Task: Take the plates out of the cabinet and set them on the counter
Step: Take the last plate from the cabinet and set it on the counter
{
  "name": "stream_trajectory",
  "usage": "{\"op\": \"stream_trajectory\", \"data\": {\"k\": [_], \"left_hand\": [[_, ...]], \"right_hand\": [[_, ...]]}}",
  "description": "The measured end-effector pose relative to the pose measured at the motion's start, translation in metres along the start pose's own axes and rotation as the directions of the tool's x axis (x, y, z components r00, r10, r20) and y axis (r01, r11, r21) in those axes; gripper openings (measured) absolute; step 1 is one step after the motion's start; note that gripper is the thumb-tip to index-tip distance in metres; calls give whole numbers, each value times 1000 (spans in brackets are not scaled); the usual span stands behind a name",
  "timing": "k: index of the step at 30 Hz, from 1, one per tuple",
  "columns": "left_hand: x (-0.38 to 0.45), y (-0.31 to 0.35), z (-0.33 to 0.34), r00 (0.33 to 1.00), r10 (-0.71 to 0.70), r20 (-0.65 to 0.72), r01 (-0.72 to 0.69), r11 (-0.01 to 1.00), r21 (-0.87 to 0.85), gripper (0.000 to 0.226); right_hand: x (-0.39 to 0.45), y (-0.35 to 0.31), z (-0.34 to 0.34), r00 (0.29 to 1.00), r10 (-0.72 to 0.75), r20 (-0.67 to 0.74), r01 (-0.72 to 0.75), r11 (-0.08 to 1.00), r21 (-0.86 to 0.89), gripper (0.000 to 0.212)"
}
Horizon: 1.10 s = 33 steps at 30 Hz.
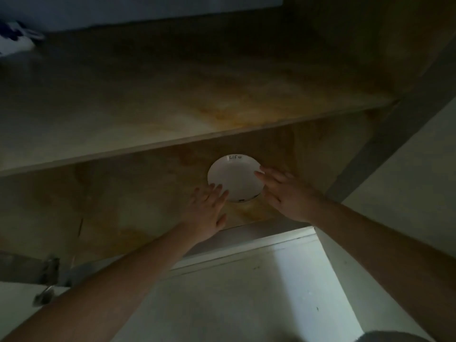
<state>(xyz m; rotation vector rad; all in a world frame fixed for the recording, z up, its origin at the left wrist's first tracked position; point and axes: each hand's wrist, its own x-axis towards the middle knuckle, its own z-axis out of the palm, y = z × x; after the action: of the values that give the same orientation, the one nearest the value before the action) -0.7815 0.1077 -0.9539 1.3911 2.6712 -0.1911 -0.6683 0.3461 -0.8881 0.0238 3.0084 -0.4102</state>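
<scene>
Cabinet interior, dim light. One white plate, round, dark lettering on its far rim, lying flat on the lower shelf of the cabinet, toward the middle. Left hand: fingers straight and spread, tips reaching the plate's near-left edge; nothing gripped. Right hand: fingers extended, tips overlapping the plate's right edge, apparently touching it, though the murk leaves contact uncertain; nothing gripped. Upper shelf: stained brown-yellow board, above the plate. Hinge, metal, at the lower left edge. Blue-and-white item, blurred, at the upper left corner.
</scene>
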Motion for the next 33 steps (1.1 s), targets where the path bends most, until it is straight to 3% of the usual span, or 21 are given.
{"op": "stream_trajectory", "data": {"k": [4,10,13,20,28,31,33], "left_hand": [[23,-10,26,992,-33,120,35,999,-9,72],[40,-11,45,973,-72,220,90,993,-72,72],[42,-10,57,970,-40,238,64,993,-95,75],[41,-15,66,990,-7,142,28,988,-150,72],[39,-22,63,988,151,18,-150,988,-41,43],[35,-24,64,973,230,-4,-229,969,-87,32],[33,-27,65,977,206,-59,-214,950,-227,28]], "right_hand": [[27,3,32,994,31,104,-17,992,-124,57],[55,-10,83,934,131,332,-97,988,-117,59],[57,-9,106,912,175,372,-142,983,-116,62],[60,-6,124,929,139,343,-107,988,-113,61],[50,-2,123,976,-27,214,59,988,-144,39],[51,-2,121,973,-76,216,92,994,-65,35],[54,0,116,989,-11,146,-2,996,95,32]]}}
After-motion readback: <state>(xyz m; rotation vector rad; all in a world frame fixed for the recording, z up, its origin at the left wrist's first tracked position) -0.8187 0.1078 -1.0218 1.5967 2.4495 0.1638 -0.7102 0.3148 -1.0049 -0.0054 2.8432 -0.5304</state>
